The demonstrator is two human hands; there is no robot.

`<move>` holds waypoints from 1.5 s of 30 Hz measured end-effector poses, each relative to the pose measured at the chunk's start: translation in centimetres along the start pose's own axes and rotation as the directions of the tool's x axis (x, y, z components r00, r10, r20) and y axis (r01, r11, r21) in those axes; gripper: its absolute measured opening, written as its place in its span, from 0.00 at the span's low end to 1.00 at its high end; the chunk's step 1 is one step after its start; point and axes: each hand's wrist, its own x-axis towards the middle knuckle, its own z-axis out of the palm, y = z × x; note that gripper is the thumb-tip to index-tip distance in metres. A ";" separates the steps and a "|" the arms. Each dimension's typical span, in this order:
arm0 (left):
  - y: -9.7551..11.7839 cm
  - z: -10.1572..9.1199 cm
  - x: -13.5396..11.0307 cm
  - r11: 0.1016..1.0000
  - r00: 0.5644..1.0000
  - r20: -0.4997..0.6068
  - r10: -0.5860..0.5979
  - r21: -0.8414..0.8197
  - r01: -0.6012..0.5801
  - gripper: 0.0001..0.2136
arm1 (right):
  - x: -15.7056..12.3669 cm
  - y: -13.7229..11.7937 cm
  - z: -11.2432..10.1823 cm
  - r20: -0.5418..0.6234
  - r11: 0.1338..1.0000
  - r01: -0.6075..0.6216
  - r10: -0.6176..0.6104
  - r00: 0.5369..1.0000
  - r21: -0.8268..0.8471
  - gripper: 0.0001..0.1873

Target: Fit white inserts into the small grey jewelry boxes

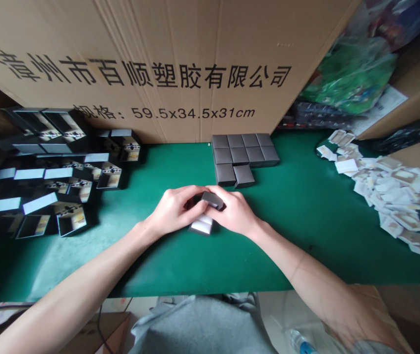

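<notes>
Between my two hands, over the middle of the green table, is a small dark box (213, 200) with a white inner part (202, 224) showing below my thumbs. My left hand (175, 209) wraps its fingers round the box from the left. From the right, my right hand (234, 209) closes on the same box, the thumbs almost meeting. The fingertips behind the box are partly hidden. Just beyond my hands, a block of closed dark boxes (245, 152) sits in tight rows.
Open dark boxes (72, 219) are stacked and lined up on the left of the green table (180, 268). A pile of white inserts (390, 184) lies on the right. A large cardboard carton (180, 39) stands along the back. Plastic bags (353, 78) fill the back right corner.
</notes>
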 end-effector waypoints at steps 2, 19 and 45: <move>0.0 0.0 0.0 1.000 1.000 -0.001 0.002 -0.001 -0.002 0.10 | 0.0 0.0 0.0 0.001 1.000 -0.001 0.001 1.000 0.004 0.19; -0.1 0.1 0.0 1.000 1.000 -0.008 0.022 0.007 -0.022 0.10 | 0.0 0.2 0.2 -0.009 1.000 0.006 -0.006 1.000 -0.014 0.19; -0.2 0.1 -0.1 1.000 1.000 0.000 0.012 0.006 -0.012 0.09 | -0.1 0.2 0.2 -0.011 1.000 0.004 -0.004 1.000 -0.012 0.19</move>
